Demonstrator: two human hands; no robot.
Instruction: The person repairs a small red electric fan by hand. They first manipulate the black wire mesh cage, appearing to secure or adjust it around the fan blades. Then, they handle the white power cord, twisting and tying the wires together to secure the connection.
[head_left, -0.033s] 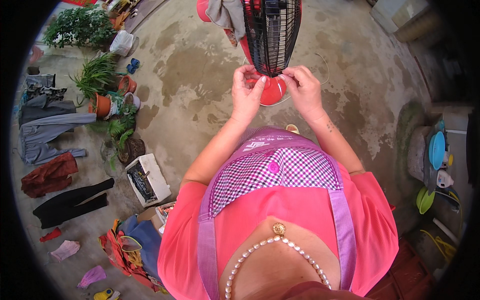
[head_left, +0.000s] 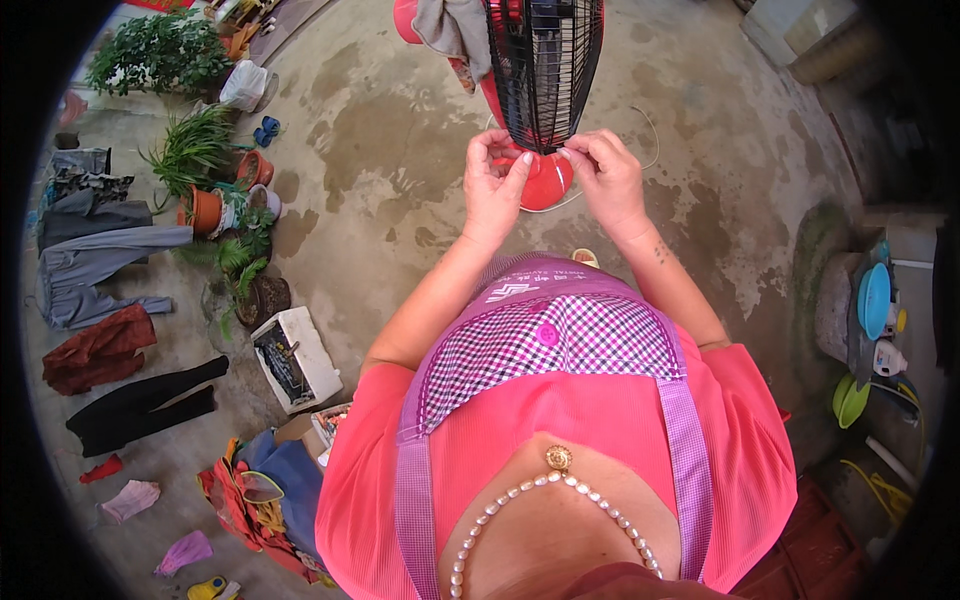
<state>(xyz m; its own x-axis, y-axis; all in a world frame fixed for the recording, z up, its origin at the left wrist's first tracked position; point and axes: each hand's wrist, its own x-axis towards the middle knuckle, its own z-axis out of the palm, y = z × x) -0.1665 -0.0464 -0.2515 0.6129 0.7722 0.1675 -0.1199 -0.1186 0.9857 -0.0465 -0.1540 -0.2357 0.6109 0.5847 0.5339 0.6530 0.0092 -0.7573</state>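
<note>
Fan grille [head_left: 545, 70] ahead; potted plants [head_left: 215, 200] left

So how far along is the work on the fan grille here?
The black wire grille already sits on the red fan. Both hands, left hand and right hand, pinch its lower rim. Whether it is fastened there can't be told; the cloth remains draped alongside.

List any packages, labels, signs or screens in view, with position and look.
White rectangular foam box: on the floor left of the person, open, dark contents.
Small brown cardboard box: just below it, open.
White plastic bag: upper left, beside the plants.
White logo patch: on the purple apron top.
</note>
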